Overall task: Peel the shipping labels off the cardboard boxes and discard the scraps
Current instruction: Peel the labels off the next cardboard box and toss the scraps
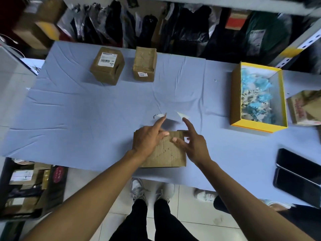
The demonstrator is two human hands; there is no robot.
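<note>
Near box [166,152] at counter [78,110] front edge, visible faces bare. Left hand [149,141] rests on it, right hand [191,143] hovers; fingers spread, pinching nothing. 2 scraps [182,115] lie loose. Far boxes [107,66] keep labels. Yellow bin [257,125] holds scraps. Roughly 1 of 3 done.

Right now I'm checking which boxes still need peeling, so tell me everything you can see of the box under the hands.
The near box is plain brown cardboard, worn, with scuffed patches on its top face where the surface looks torn. No label shows on the visible faces. It sits flat on the blue cloth near the table's front edge. The left hand rests on its top left part, forefinger pointing away; the right hand touches its far right corner, fingers spread. White scraps lie just beyond it.
</note>
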